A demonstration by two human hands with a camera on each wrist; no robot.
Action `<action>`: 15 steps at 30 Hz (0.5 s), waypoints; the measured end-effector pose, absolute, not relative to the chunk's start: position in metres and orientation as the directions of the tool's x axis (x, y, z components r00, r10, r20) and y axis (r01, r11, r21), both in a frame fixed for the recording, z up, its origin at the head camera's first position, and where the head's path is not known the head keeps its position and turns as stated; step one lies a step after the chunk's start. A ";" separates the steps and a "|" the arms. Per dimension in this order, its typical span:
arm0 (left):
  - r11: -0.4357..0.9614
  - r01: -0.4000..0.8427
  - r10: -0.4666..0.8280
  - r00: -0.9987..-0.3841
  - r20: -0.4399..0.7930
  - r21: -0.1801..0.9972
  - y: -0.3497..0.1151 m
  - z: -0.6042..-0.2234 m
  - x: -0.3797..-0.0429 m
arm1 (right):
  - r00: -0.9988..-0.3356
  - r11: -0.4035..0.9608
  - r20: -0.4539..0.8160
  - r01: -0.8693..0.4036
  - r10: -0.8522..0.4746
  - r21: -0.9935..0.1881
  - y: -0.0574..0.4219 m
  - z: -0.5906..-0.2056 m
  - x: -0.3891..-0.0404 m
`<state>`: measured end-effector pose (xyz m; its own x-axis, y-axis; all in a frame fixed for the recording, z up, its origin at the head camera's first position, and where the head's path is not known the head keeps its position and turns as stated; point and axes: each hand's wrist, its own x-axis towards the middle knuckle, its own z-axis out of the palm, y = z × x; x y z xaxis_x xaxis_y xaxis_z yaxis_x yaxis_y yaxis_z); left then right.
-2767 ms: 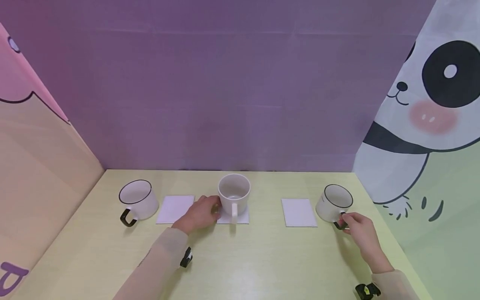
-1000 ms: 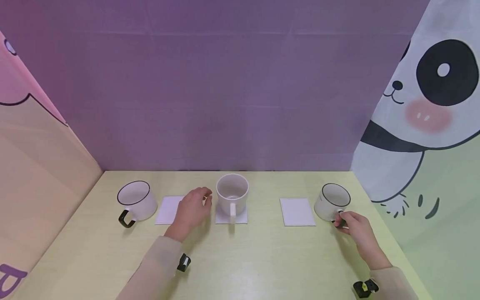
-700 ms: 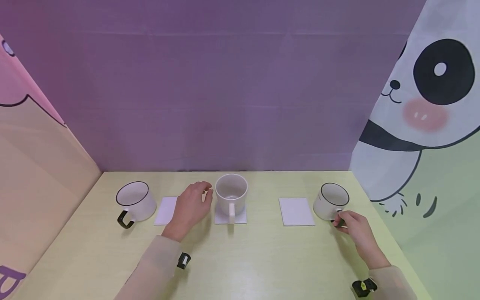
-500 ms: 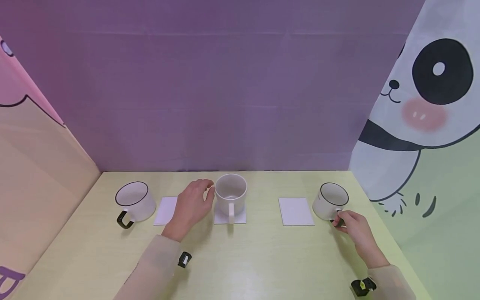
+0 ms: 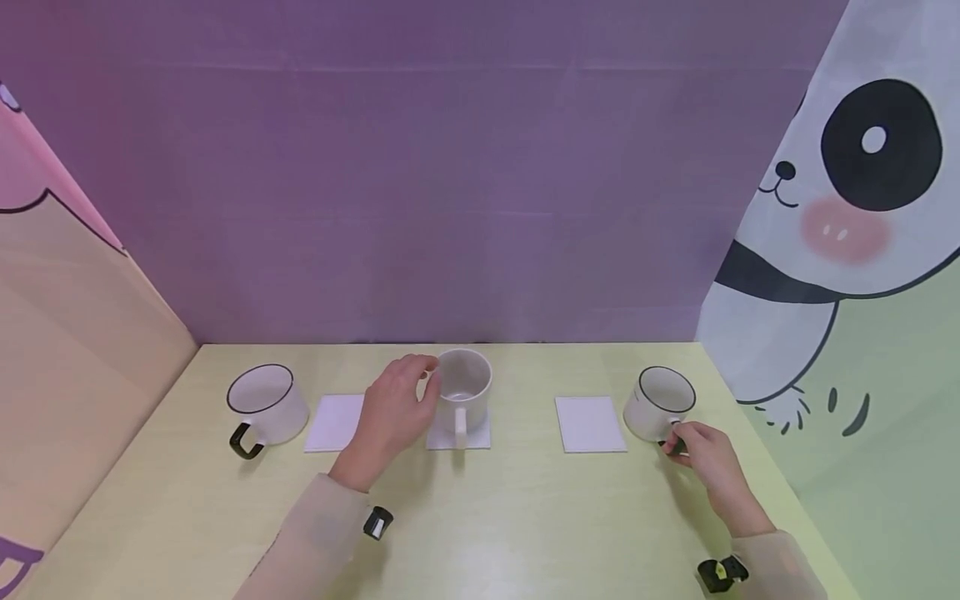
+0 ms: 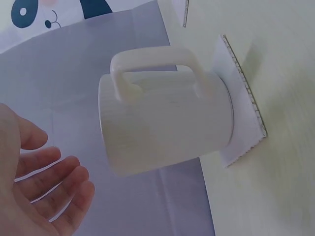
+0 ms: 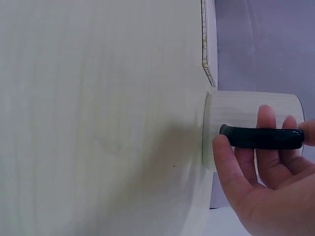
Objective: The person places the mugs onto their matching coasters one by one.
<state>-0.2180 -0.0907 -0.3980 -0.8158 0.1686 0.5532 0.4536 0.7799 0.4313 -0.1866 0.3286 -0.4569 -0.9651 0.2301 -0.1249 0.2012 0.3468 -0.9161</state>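
A plain white mug (image 5: 474,410) stands upright on the middle white square cardboard coaster (image 5: 437,437), its handle towards me. My left hand (image 5: 393,408) hovers at the mug's left side, by its rim. In the left wrist view the left hand (image 6: 39,187) has loosely bent fingers, holds nothing and is apart from the mug (image 6: 167,123). On the right, a white mug with a dark rim (image 5: 647,414) stands on the table. My right hand (image 5: 712,467) grips its black handle (image 7: 263,138), fingers curled round it. That mug's base rests on the tabletop.
Another dark-rimmed white mug (image 5: 283,419) with a black handle stands on the table at the left. A bare coaster (image 5: 330,425) lies beside it, partly behind my left hand. A second bare coaster (image 5: 591,425) lies left of the right mug. A purple backdrop (image 5: 480,183) rises behind the table.
My left hand has left the middle mug's lower side, risen up and left, then moved right to beside the rim. My right hand stays on its mug's handle. The mugs keep their places.
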 end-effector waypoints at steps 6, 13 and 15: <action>0.774 0.483 0.193 -0.796 0.573 0.410 -0.085 -0.392 -0.216 | -0.965 0.346 -0.122 0.199 0.233 -0.917 0.328 -0.458 -0.186; 0.765 0.515 0.220 -0.774 0.594 0.387 -0.079 -0.387 -0.216 | -0.963 0.356 -0.125 0.206 0.238 -0.911 0.327 -0.455 -0.186; 0.759 0.520 0.222 -0.771 0.597 0.391 -0.078 -0.386 -0.216 | -0.963 0.358 -0.127 0.208 0.237 -0.910 0.326 -0.455 -0.186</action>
<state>-0.2159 -0.0779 -0.3857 -0.7713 0.2217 0.5967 0.5204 0.7594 0.3906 -0.1859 0.3263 -0.4547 -0.9632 0.2365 -0.1275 0.2083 0.3578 -0.9103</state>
